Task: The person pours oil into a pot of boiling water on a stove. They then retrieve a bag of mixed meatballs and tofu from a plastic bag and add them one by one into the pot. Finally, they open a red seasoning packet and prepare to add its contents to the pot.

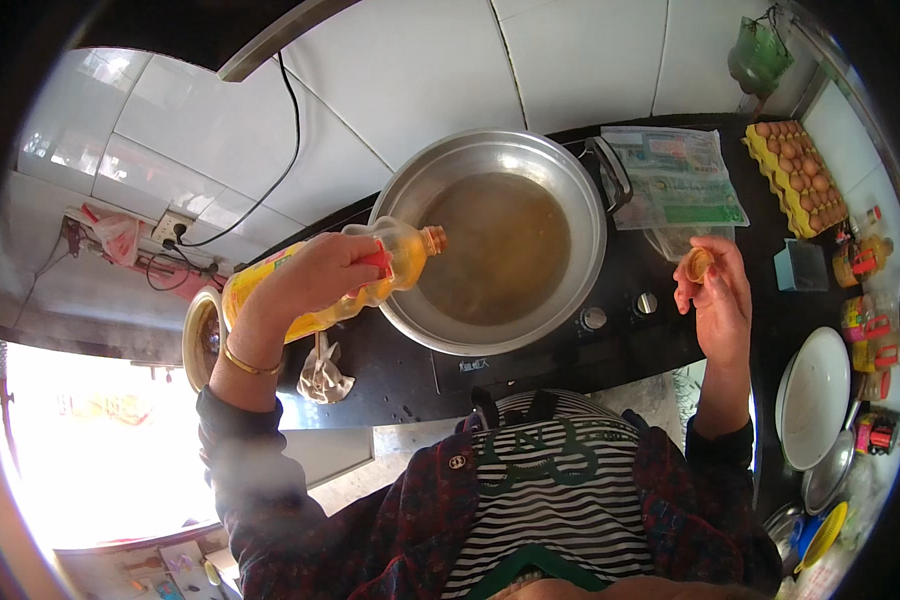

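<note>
My left hand [322, 272] is wrapped round the red handle of a big clear bottle of yellow oil [402, 252]. The bottle lies nearly level, its uncapped orange neck reaching over the left rim of a wide metal pan [588, 265]. Brownish liquid [500, 250] fills the bottom of the pan; no stream from the bottle can be made out. To the right of the pan, my right hand [718, 300] is raised with an orange bottle cap [699, 265] pinched between thumb and fingers.
The pan stands on a black stove with knobs [594, 318]. A printed sheet [675, 170] covers the back right, beside a yellow egg tray [780, 185]. White bowls [815, 400] and bottles [860, 320] line the right side. A crumpled cloth [324, 375] lies front left; a cord [295, 130] hangs behind.
</note>
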Tool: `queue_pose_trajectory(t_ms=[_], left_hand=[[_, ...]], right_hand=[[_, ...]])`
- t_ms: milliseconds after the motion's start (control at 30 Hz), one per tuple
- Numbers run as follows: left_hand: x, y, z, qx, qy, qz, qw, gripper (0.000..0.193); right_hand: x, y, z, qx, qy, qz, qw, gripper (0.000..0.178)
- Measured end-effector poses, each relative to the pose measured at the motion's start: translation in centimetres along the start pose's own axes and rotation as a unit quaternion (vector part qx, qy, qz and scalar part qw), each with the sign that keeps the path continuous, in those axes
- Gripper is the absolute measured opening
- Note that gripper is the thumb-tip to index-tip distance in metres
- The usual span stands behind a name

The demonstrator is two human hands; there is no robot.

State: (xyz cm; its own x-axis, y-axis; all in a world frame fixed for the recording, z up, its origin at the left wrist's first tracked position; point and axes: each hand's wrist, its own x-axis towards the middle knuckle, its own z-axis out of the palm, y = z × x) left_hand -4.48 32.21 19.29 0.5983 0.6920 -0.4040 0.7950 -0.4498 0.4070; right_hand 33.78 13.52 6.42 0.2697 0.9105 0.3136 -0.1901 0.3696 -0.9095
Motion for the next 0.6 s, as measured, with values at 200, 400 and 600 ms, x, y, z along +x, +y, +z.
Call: queue_pose_trajectory(t_ms=[200,400,600], left_hand=[[0.58,0.2,-0.22,0.027,-0.01,0.021,0.999,0.016],[0.78,0.22,-0.17,0.032,-0.008,0.022,0.999,0.016],[0.99,0.33,-0.24,0.073,0.002,0.05,0.996,0.018]], right_hand=[[-0.01,0.02,0.28,0.007,-0.011,0.004,1.0,0.036],[-0.15,0.33,0.18,0.003,-0.007,0.009,1.0,0.036],[-0.27,0.65,0.12,0.014,-0.014,0.022,1.0,0.034]])
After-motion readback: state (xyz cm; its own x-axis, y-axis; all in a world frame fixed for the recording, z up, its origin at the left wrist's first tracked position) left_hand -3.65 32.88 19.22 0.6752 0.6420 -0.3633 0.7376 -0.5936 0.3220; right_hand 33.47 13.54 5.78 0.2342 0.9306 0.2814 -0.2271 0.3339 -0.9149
